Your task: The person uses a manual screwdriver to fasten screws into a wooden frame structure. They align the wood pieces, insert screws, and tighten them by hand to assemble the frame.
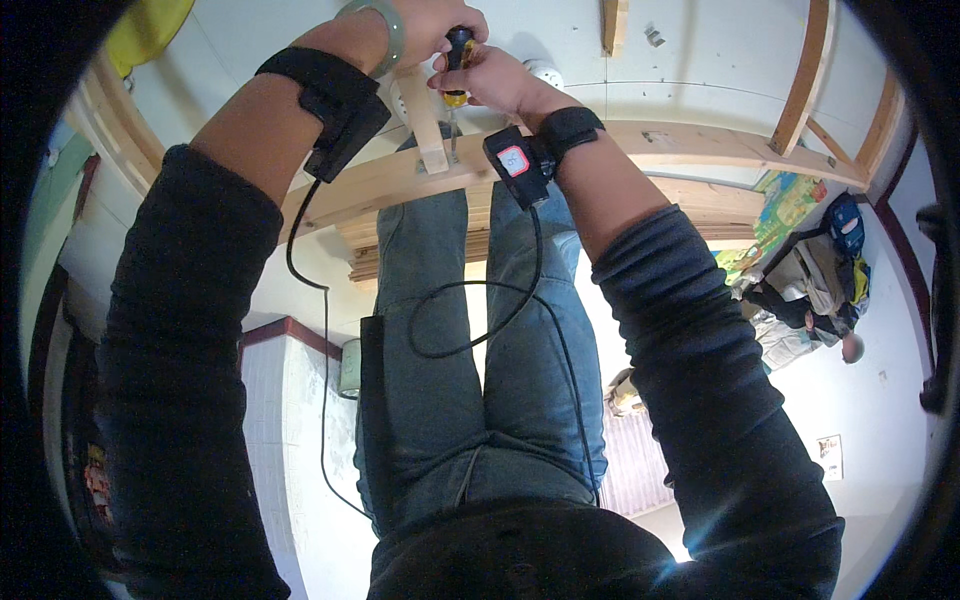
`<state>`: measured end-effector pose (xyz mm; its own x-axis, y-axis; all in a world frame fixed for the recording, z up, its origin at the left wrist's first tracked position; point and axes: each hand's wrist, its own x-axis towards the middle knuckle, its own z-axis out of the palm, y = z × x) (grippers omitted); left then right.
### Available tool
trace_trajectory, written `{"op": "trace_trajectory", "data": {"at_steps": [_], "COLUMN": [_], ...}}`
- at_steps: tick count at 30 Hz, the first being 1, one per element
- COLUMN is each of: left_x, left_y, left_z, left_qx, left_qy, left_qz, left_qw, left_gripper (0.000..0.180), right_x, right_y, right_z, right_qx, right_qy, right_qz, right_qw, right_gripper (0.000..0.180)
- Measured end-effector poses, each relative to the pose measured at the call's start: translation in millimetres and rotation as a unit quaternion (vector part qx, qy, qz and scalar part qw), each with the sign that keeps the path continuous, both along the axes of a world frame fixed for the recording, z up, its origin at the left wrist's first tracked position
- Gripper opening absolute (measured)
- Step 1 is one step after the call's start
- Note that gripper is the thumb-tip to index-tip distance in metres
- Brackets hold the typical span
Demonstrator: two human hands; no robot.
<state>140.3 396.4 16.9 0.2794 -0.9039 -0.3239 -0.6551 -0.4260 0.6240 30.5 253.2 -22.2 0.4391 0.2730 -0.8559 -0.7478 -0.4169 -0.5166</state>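
The screwdriver with a black-and-yellow handle (460,46) was held between both hands near the top of the view, its long axis running almost straight up and down there, butt uppermost and shaft pointing down toward a joint of pale timber; whether the tip touched anything could not be told. The left hand (432,22) was curled about the butt end, fingers bent, and the right hand (497,82) was partly closed, thumb and fingers around the handle lower down. Just left of the shaft stood a short, square-edged pale wooden post (427,125), meeting a long, smooth, pale wooden rail (700,145) that bowed across the view. A rounded pale-green band (393,38) ringed the left wrist; black fabric straps carried a boxy black device (347,115) on the left forearm and a smaller black device (519,165) near the right wrist, each trailing a thin cable. Ribbed edges of stacked wooden planks (365,265) showed beyond the rail, behind blue denim trousers (425,340). Right of the hands, a white panelled surface (700,85) with scattered grey scraps gave open room as far as a slanting wooden bar (803,80).
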Motion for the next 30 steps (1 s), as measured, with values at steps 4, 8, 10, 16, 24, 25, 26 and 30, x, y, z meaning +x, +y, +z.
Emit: {"op": "trace_trajectory", "data": {"at_steps": [4, 8, 10, 16, 24, 25, 26, 30], "left_x": [12.7, -2.2, -5.8, -1.4, -12.4, -7.5, -3.6, 3.9], "left_y": [-16.8, -16.0, -7.6, -12.8, 0.2, 0.4, -0.4, -5.8], "left_z": [20.9, 39.8, 40.7, 21.1, 12.5, 14.6, 17.4, 28.3], "left_qx": [0.275, 0.148, 0.044, 0.220, 0.027, 0.145, 0.163, 0.188], "left_qy": [0.091, 0.033, 0.033, 0.025, -0.081, -0.009, -0.008, -0.003], "left_qz": [-0.045, 0.071, 0.110, 0.043, 0.062, 0.016, 0.003, -0.033], "left_qw": [0.956, 0.986, 0.992, 0.974, 0.994, 0.989, 0.987, 0.982], "left_gripper": [0.035, 0.032, 0.036, 0.044, 0.033, 0.034, 0.034, 0.035], "right_x": [4.1, 0.0, -3.5, -2.4, 0.8, 0.4, 0.0, -2.0], "right_y": [4.6, 4.8, 3.3, 3.3, -8.1, -7.6, -6.5, -0.7], "right_z": [7.0, 8.5, 7.2, 4.2, 20.0, 21.1, 21.4, 16.4], "right_qx": [0.009, 0.007, -0.006, 0.044, 0.024, 0.039, 0.036, 0.068], "right_qy": [-0.031, -0.042, -0.014, -0.001, 0.083, 0.076, 0.064, 0.047], "right_qz": [-0.006, -0.035, -0.065, -0.051, -0.034, -0.026, -0.014, -0.020], "right_qw": [0.999, 0.998, 0.998, 0.998, 0.996, 0.996, 0.997, 0.996], "right_gripper": [0.033, 0.028, 0.032, 0.040, 0.027, 0.027, 0.027, 0.027]}}
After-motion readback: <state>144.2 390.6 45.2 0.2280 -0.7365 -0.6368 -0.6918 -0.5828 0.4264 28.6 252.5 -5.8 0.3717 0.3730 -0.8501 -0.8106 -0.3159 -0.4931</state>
